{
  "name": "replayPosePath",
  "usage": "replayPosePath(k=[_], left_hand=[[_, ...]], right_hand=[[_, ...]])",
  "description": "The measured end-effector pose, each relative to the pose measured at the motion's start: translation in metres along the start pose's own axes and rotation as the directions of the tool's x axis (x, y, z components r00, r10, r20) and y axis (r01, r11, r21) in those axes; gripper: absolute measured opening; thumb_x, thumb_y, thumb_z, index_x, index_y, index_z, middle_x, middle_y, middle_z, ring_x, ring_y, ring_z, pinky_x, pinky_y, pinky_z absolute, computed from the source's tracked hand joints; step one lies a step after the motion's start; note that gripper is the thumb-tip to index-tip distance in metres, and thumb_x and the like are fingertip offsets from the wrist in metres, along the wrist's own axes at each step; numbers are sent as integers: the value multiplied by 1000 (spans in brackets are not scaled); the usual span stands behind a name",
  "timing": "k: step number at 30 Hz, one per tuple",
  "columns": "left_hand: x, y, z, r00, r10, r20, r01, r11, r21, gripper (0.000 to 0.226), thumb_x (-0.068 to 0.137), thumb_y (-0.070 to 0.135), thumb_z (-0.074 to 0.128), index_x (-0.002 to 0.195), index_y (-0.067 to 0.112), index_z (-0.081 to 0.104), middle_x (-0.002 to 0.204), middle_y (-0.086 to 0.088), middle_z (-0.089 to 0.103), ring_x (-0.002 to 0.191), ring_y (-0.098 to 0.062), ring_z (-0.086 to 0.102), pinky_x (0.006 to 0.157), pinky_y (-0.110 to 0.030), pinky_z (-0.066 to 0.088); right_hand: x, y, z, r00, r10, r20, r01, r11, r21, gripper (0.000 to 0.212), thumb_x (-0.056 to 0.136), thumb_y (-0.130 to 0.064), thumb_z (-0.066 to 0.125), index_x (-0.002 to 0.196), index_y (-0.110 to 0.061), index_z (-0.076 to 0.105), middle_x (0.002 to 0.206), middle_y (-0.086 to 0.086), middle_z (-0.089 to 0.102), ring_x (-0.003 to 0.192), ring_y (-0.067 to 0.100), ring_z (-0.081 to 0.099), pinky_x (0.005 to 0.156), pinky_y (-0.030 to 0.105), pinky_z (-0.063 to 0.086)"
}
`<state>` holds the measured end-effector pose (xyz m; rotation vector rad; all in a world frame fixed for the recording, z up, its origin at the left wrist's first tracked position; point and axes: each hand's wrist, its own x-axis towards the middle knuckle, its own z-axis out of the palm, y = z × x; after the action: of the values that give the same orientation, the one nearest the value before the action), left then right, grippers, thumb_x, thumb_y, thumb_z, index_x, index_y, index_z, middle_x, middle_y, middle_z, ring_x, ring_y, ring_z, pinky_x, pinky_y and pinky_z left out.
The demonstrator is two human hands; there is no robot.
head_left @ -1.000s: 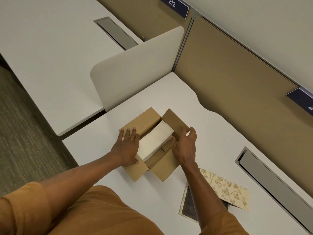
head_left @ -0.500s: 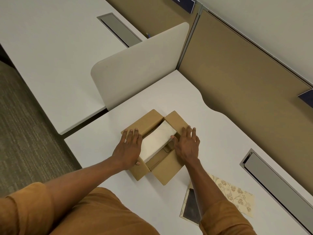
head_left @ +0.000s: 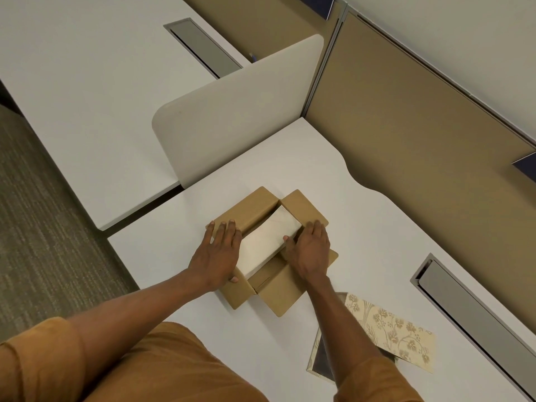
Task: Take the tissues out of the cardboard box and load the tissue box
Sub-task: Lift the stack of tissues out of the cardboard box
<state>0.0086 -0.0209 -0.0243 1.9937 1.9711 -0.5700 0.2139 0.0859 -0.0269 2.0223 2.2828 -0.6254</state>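
A brown cardboard box (head_left: pixel 285 297) stands open on the white desk in front of me. A white pack of tissues (head_left: pixel 268 242) lies inside it, between the flaps. My left hand (head_left: pixel 217 253) lies flat on the left flap, its thumb at the pack's near corner. My right hand (head_left: pixel 309 250) presses the right flap down, with the thumb against the pack's right edge. The floral cream tissue box (head_left: pixel 391 329) lies open at the near right, partly hidden by my right forearm.
A white divider panel (head_left: pixel 240 111) stands behind the cardboard box. Tan partition walls (head_left: pixel 406 134) close off the back right. A grey cable slot (head_left: pixel 470 311) is set in the desk (head_left: pixel 377 227) at right. A second desk (head_left: pixel 87 97) lies to the left, carpet beyond.
My right hand has pushed the right flap outward and down and now lies flat on it. The left hand slid slightly forward on the left flap. The view shifted a little.
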Motion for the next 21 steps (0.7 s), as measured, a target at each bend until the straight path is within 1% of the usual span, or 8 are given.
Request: replayPosePath(k=[3,5,9,11,14,17,19,21], left_hand=[[-2,1,0,1000,1,-5,-1,1000,4,125,90,65,73,167,0,-2,178,-27,-1,166,-44,5,134,-63,3],[-3,1,-2,1000,2,3,-2,1000,4,124,92,64,71,167,0,-4,178,-27,-3,166,-44,4,134,-65,3],[-3,3,-5,1000,-3,18,2,1000,9,123,92,65,70,168,2,-3,178,-26,-3,166,-45,4,133,-66,2],[-3,3,-6,1000,-5,21,5,1000,18,124,92,66,70,168,1,-4,178,-27,-3,166,-46,3,133,-66,1],[-3,4,-6,1000,-9,30,8,1000,29,122,94,65,67,168,2,-6,178,-27,-5,166,-46,1,132,-69,0],[-3,4,-5,999,-19,37,18,1000,24,123,94,65,68,168,2,-6,178,-27,-7,166,-45,0,131,-71,-1],[-3,4,-4,999,-20,37,19,1000,23,123,94,65,67,168,2,-7,178,-27,-7,166,-45,0,131,-71,-3],[-3,4,-2,999,-22,31,21,1000,20,123,94,66,67,168,2,-8,178,-27,-7,166,-45,0,130,-71,-4]], right_hand=[[-19,-21,11,998,9,-65,-3,996,92,78,98,-37,71,154,9,42,161,31,43,150,47,39,127,51,35],[-29,-35,18,997,53,-57,-42,983,181,81,97,-35,72,156,10,39,159,32,42,148,47,40,124,52,39],[-32,-63,22,971,211,117,-239,903,358,95,101,-39,70,167,6,18,171,26,31,157,42,34,127,48,39],[-26,-69,27,926,289,241,-372,804,464,102,101,-40,72,168,6,11,173,23,30,159,41,34,127,46,38],[-17,-69,41,841,389,376,-541,596,594,100,94,-41,79,164,0,21,163,19,44,147,39,49,120,49,48],[-12,-67,47,787,410,460,-613,436,659,91,91,-38,82,157,-3,29,153,15,53,135,35,57,109,48,56],[-5,-66,47,755,407,514,-648,338,683,88,93,-34,81,158,-4,29,151,14,54,134,35,58,104,43,55],[0,-66,48,722,417,552,-676,259,690,88,94,-32,81,160,-5,29,154,14,53,136,35,57,105,43,53]])
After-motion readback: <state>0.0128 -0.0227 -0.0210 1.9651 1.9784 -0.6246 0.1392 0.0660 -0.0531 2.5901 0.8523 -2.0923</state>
